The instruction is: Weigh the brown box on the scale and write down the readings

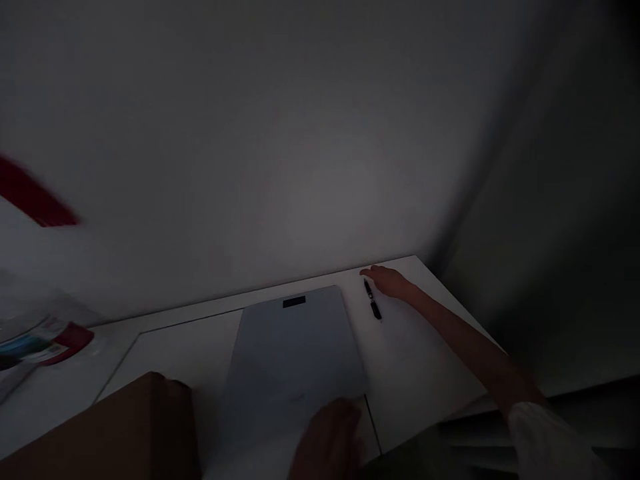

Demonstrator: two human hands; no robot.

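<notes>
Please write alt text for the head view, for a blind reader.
In dim light, the right hand reaches toward a black pen on a white table, beside a flat grey scale. The left hand rests at the scale's near edge, near a cardboard box.

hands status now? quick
Left hand: blurred, at near edge of grey slab; cannot tell.
Right hand: open, holding nothing, beside black pen.

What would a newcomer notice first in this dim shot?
The right hand is stretched to the far right corner of the white table, fingers beside a black pen. Next comes the flat grey scale mid-table, with the left hand at its near edge and a brown cardboard box lower left.
</notes>
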